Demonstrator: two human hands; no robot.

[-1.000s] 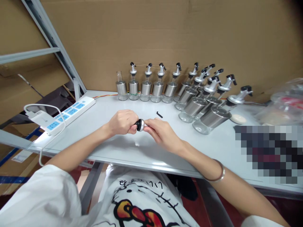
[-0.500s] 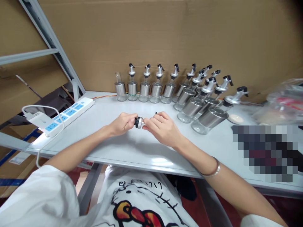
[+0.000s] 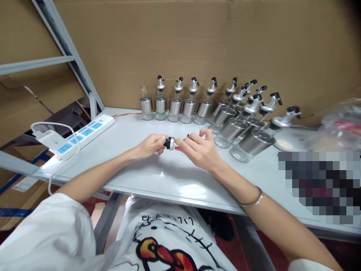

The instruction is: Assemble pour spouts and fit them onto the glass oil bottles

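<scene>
Between my two hands, above the grey table, is a bottle pourer lying sideways, with a silver collar and a black ribbed stopper. My left hand pinches the stopper end. The fingers of my right hand close round the spout end and hide most of it; a small black tip shows above them. Behind stands a glass bottle with a steel sleeve and a bare neck. To its right are several similar bottles fitted with silver and black pourers.
On the left lies a white power strip with a plugged-in adapter and white cable. Clear plastic bags and a pale round object are on the right, beside a blurred-out dark patch. A cardboard wall closes off the back.
The view has shifted slightly. My right index finger has lifted and bent away from the other fingers. Both hands still hold the pourer.
</scene>
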